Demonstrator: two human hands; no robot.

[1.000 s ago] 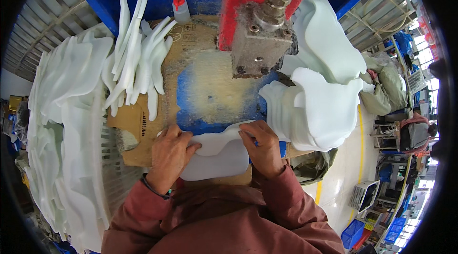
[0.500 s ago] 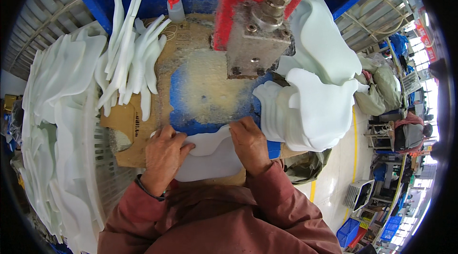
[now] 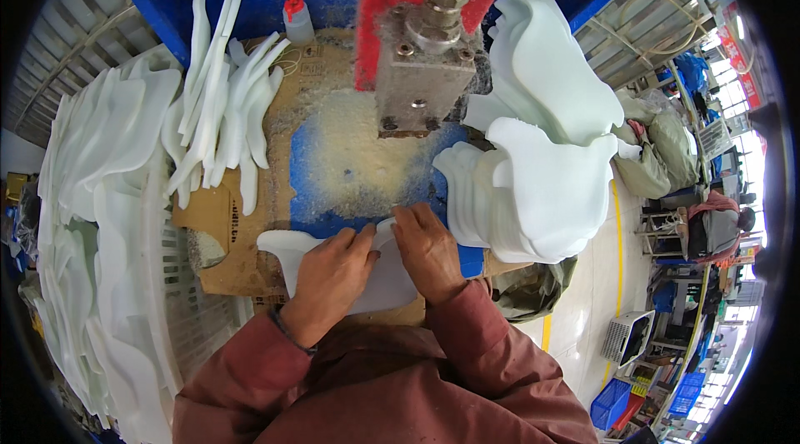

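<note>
A curved white foam-like sheet (image 3: 385, 287) lies at the near edge of the work surface, right in front of my body. My left hand (image 3: 335, 275) reaches across its middle, fingers bent together on the far edge. Close beside it, my right hand (image 3: 427, 250) grips the same far edge, its fingertips curled over. Both hands cover much of the sheet, so I cannot tell whether more than one layer is there. Beyond them is a dusty blue plate (image 3: 321, 215), and over it hangs the metal head (image 3: 421, 98) of a red machine.
Stacked white shaped sheets (image 3: 550, 185) stand at the right. Narrow wavy white strips (image 3: 221, 115) lie at the left on cardboard (image 3: 242, 256), beside a crate piled with white pieces (image 3: 108, 135). A red-tipped bottle (image 3: 297, 20) stands behind. Farther right, another person (image 3: 718, 227) sits.
My left hand has moved right along the sheet, from its left part to its middle, close to my right hand. The right hand still grips the far edge.
</note>
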